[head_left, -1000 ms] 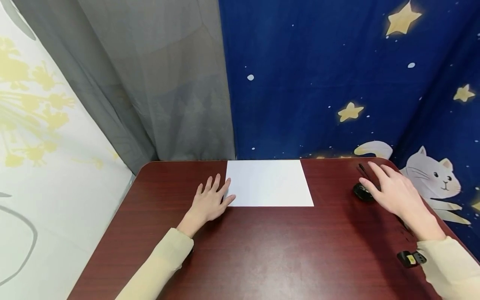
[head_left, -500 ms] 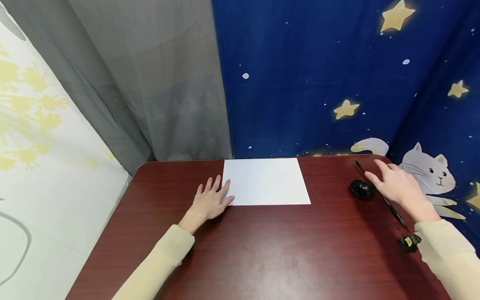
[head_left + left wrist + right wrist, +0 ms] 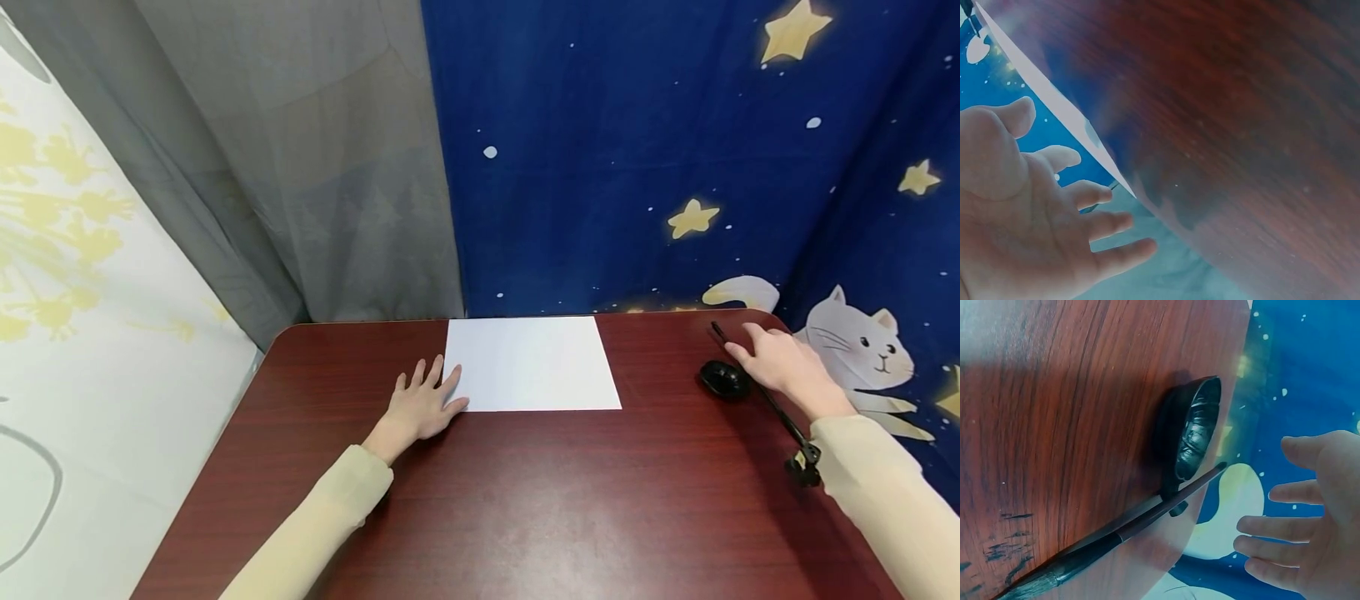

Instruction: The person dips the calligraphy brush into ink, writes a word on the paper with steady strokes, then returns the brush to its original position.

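Brush [image 3: 782, 417] on the table [image 3: 525, 500] beneath the unclasped right hand [image 3: 787, 367]

To the left of the left hand [image 3: 420, 410], a white panel [image 3: 112, 317] with a yellow printed pattern flanks the table; a grey curtain [image 3: 322, 150] hangs beyond that hand's fingertips. The left hand reaches from a pale sleeve, fingers and thumb spread apart, holding nothing. Its thumb and forefinger overlap the left edge of a white sheet [image 3: 532, 364]; whether they touch it cannot be told. The sheet extends rightward from this hand, with a blue star-printed curtain [image 3: 600, 167] behind. Between the hands, just left of the right thumb, sits a black dish [image 3: 723, 379], hollow and with a short tab in the right wrist view. Beside it the brush lies aslant: handle tip beyond the right thumb, bristles back toward the right cuff, where a black wrist device [image 3: 802, 468] overlaps that end in the head view. The shaft crosses the dish's tab, and dark smears [image 3: 1002, 552] mark the wood near the bristles. The right hand hovers near the brush without touching it, fingers slightly bent and apart, gripping nothing. To its right, a printed cat [image 3: 862, 342] shows on the blue curtain.
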The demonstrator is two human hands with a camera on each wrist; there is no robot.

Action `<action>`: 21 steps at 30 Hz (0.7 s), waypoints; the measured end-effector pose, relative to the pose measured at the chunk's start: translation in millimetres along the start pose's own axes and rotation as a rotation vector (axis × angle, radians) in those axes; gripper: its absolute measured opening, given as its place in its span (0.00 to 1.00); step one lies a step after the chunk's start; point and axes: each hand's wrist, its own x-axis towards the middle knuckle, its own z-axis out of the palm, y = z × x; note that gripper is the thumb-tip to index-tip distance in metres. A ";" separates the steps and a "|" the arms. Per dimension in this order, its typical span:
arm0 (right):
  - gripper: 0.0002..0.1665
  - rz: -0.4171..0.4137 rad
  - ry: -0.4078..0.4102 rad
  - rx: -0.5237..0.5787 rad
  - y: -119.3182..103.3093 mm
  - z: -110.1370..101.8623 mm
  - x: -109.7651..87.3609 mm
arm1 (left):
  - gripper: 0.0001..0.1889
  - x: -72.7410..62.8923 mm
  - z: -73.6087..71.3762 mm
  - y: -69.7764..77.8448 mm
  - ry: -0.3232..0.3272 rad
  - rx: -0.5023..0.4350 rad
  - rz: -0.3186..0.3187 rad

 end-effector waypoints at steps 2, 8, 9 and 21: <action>0.41 0.004 -0.010 0.000 2.0 1.7 2.5 | 0.34 1.7 1.5 -0.4 -0.016 0.005 -0.006; 0.41 0.016 -0.019 0.005 4.6 5.9 8.9 | 0.34 6.7 5.5 -0.7 -0.055 0.021 -0.011; 0.41 0.020 -0.020 0.006 4.8 6.4 9.6 | 0.34 7.1 5.9 -0.6 -0.059 0.026 -0.010; 0.41 0.044 -0.052 0.022 4.8 3.5 14.2 | 0.35 6.0 2.7 1.5 -0.090 0.036 0.000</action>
